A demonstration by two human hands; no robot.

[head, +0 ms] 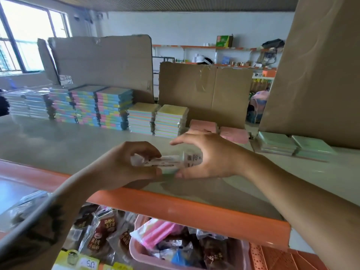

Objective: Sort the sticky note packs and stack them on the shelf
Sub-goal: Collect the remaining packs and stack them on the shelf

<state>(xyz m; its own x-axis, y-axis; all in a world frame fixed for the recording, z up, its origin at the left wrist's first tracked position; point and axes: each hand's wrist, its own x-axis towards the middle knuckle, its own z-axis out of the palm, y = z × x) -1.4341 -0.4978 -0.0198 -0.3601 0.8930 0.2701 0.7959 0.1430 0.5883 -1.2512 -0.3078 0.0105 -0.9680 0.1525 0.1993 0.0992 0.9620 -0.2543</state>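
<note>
Left hand (pixel 124 162) & right hand (pixel 204 156) are gripping a thin plastic-wrapped sticky note pack (pixel 167 162), fingers curled round it, above the grey orange-edged shelf (pixel 58 141). Sorted stacks (pixel 113 108) are standing at back; pink packs in basket (pixel 157 232) prob. left.

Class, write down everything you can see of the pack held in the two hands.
The sticky note pack is thin and flat, seen edge on, wrapped in clear film with a white printed label and codes; a pale green edge shows below. It lies roughly level above the shelf's front part. The left hand pinches its left end and the right hand grips its right end. Its face is hidden.
</note>
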